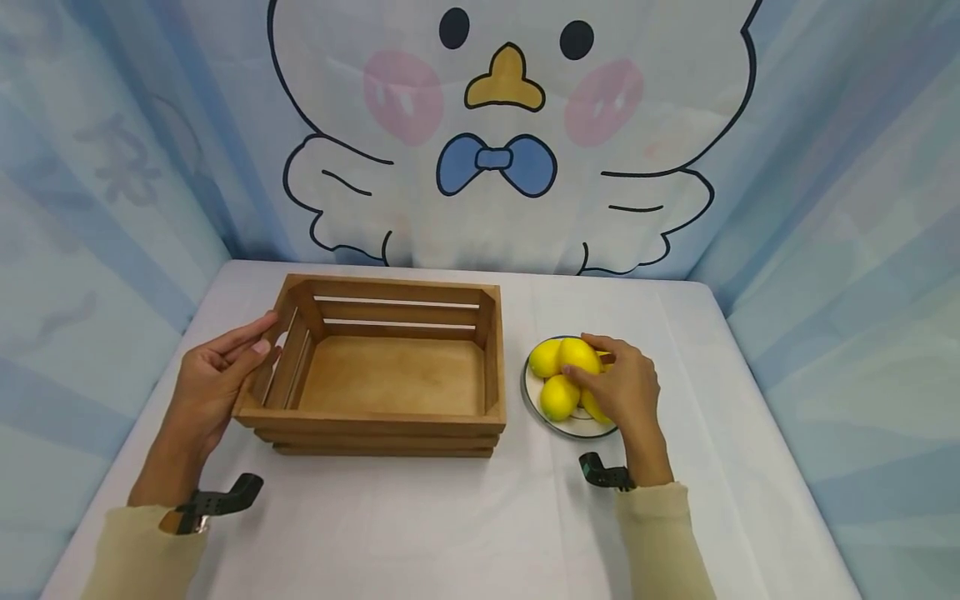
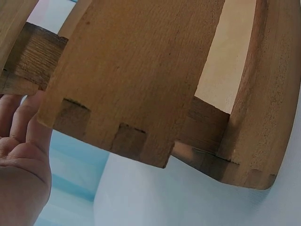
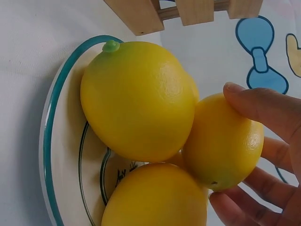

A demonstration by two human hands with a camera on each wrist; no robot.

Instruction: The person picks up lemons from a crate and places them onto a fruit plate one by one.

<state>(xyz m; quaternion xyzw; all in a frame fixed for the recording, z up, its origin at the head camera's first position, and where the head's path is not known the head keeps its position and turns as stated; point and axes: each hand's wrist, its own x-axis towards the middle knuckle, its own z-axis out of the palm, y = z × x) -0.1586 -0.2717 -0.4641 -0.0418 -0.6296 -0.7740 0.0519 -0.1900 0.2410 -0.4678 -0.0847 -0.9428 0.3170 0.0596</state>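
Observation:
A brown slatted wooden crate stands on the white table, its floor bare in the head view. My left hand holds the crate's left end, thumb and fingers at the side slats; in the left wrist view some fingertips are hidden behind the wood. To the crate's right, a white plate with a dark green-blue rim carries several yellow lemons. My right hand pinches one lemon on top of the pile, between thumb and fingers. Another lemon with a green tip lies beside it.
A white cloth covers the table. Pale blue curtains hang on the sides, and a backdrop with a cartoon bird and blue bow tie rises behind. Each wrist wears a black camera mount.

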